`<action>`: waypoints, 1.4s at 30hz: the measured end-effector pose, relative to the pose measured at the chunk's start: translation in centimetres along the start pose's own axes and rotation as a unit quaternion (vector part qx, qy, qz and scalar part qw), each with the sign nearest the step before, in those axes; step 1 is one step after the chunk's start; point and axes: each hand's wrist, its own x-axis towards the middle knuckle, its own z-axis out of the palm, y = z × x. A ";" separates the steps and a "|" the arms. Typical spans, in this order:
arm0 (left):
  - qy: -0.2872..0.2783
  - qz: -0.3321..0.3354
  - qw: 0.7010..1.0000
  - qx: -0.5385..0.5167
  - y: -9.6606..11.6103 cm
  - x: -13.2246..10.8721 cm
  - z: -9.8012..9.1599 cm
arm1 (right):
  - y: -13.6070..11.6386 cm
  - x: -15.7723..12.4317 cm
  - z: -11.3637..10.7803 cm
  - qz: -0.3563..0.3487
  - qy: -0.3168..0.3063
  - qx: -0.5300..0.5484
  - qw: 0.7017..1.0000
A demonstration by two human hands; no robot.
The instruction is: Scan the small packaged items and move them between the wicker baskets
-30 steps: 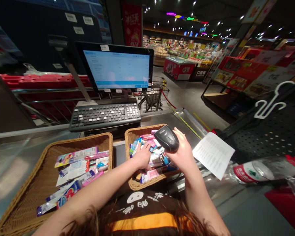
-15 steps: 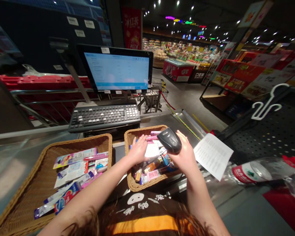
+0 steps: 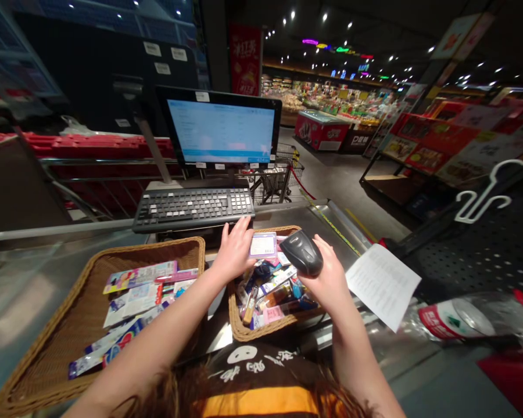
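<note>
My left hand (image 3: 235,249) is over the left rim of the smaller wicker basket (image 3: 239,333). It grips the edge of a small flat package (image 3: 264,245) with a purple border, whose white label and barcode face up. A black handheld barcode scanner (image 3: 302,252) is in my right hand (image 3: 329,270), its head tilted toward the package. Under both hands the basket holds a jumble of small packaged goods (image 3: 274,290). To the left, a larger wicker basket (image 3: 47,342) contains several flat packs and a toothpaste-like box (image 3: 122,342), partly behind my left forearm.
A keyboard (image 3: 194,208) and a lit monitor (image 3: 226,133) stand beyond the baskets. Printed paper (image 3: 382,285) lies right of my right hand, near a large plastic bottle (image 3: 455,319). A white hanger (image 3: 483,194) hangs on the dark perforated panel.
My left hand has risen out of the smaller basket's middle toward its left rim, and the package's barcode label now shows. The scanner stays in my right hand. The view has shifted slightly.
</note>
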 end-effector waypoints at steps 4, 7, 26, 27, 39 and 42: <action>0.024 -0.016 0.999 0.025 -0.6 -0.1 -1.6 | -0.5 0.0 0.1 -0.002 0.002 0.005 1.000; 0.040 -0.029 0.998 0.033 -1.1 -0.2 -2.8 | -1.2 -0.1 0.2 -0.001 -0.011 0.009 1.000; 0.117 -0.093 0.985 0.090 -6.1 -2.4 -9.9 | -10.7 1.2 2.2 -0.150 0.030 0.063 0.986; 0.120 -0.091 0.984 0.096 -6.5 -2.6 -10.3 | -11.1 1.2 2.4 -0.150 0.030 0.064 0.986; 0.127 -0.098 0.979 0.129 -9.5 -4.4 -12.7 | -14.7 0.8 5.5 -0.135 0.029 0.073 0.988; 0.124 -0.102 0.978 0.130 -10.0 -4.8 -12.9 | -15.0 0.6 6.0 -0.139 0.019 0.068 0.988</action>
